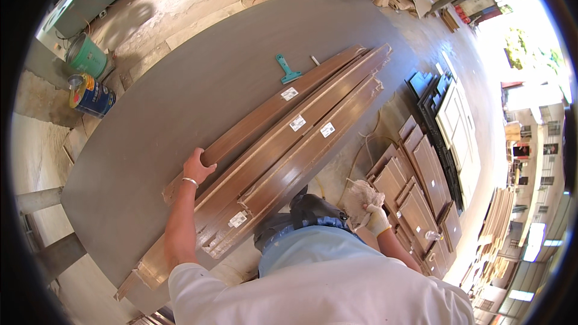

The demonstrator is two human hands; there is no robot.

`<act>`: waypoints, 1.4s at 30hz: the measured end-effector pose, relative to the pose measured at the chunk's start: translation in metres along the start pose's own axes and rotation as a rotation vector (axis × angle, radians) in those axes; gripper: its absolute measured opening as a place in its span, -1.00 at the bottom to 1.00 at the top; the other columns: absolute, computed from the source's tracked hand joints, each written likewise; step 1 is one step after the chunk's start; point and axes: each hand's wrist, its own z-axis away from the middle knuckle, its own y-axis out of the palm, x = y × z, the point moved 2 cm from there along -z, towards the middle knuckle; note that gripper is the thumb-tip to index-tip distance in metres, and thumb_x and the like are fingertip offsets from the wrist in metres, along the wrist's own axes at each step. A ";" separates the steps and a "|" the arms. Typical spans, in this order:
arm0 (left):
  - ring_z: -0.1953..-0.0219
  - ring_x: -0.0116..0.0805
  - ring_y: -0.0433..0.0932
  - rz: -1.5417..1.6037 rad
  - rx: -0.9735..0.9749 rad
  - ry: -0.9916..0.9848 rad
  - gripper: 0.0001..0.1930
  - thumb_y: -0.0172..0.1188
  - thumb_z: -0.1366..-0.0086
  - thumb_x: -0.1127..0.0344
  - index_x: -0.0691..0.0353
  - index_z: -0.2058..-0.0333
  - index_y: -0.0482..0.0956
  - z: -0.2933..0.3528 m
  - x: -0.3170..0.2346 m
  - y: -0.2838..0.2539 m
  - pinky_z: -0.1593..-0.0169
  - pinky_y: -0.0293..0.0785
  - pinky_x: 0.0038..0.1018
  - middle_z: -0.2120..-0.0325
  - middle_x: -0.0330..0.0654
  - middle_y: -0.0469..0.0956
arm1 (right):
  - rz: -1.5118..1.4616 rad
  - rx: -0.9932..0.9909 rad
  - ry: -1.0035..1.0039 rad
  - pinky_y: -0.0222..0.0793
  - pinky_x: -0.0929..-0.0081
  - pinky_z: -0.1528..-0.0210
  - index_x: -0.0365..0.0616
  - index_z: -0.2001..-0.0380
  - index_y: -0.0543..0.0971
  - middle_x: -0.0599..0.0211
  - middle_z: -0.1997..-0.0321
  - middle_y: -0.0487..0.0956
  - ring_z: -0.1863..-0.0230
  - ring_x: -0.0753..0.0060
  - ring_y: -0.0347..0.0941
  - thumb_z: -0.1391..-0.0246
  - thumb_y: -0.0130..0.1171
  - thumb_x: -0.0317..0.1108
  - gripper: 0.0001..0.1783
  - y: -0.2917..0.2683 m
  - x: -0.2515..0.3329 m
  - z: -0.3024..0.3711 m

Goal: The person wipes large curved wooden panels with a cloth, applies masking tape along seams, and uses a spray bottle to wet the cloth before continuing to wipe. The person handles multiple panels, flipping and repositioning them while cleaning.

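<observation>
Several long brown wooden boards (pixel 265 159) with white labels lie side by side, slanting across a grey tabletop (pixel 144 102). My left hand (pixel 197 168), bare with a bracelet at the wrist, grips the farthest board (pixel 250 123) near its left end, thumb and fingers on either side. In a white glove, my right hand (pixel 378 220) is closed on a crumpled, pale rag (pixel 361 197), off the near side of the table. Beyond the boards a teal scraper (pixel 286 71) lies on the tabletop.
Stacked brown panels (pixel 415 204) lie on the floor at right, beside black panels (pixel 436 126) and a cream panel (pixel 460 138). A green bucket (pixel 86 54) and a dark blue can (pixel 93 97) stand off the table's left side. A hose (pixel 374 126) trails over the floor.
</observation>
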 end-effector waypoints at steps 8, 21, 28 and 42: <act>-0.19 0.00 0.46 -0.198 -0.139 0.115 -0.32 0.61 0.03 0.12 0.13 -0.05 0.48 0.022 0.037 -0.006 -0.21 0.43 -0.11 -0.12 -0.09 0.52 | 0.009 0.224 0.039 0.47 -0.28 -0.27 -0.15 -0.15 0.49 0.04 -0.09 0.61 -0.16 -0.21 0.55 -0.11 0.05 -0.55 -0.51 0.024 0.045 -0.007; -0.37 0.02 0.28 -0.286 0.014 0.026 0.13 0.54 -0.05 -0.03 0.28 -0.48 0.10 0.081 -0.101 0.077 -0.42 0.23 0.06 -0.34 0.00 0.32 | 0.093 0.355 -0.078 0.45 -0.29 -0.28 -0.14 -0.24 0.46 -0.02 -0.19 0.60 -0.23 -0.20 0.53 -0.21 0.07 -0.48 -0.50 0.127 0.114 -0.045; -0.36 0.01 0.28 -0.452 0.114 0.149 0.20 0.60 0.05 0.02 0.34 -0.47 0.08 0.046 -0.141 0.086 -0.43 0.20 0.18 -0.30 0.04 0.33 | 0.090 0.415 -0.023 0.57 -0.14 -0.19 -0.19 -0.24 0.46 -0.01 -0.11 0.63 -0.13 -0.13 0.60 -0.22 0.12 -0.48 -0.51 0.143 0.116 -0.052; -0.17 0.15 0.32 -0.045 -0.067 0.391 0.08 0.56 0.19 0.12 0.29 -0.36 0.30 0.102 -0.170 0.077 -0.29 0.31 -0.02 -0.09 0.11 0.36 | -0.221 -0.056 -0.333 0.53 0.25 0.23 -0.03 0.07 0.58 0.30 0.25 0.62 0.28 0.21 0.58 -0.16 0.19 -0.37 -0.75 0.012 0.089 -0.110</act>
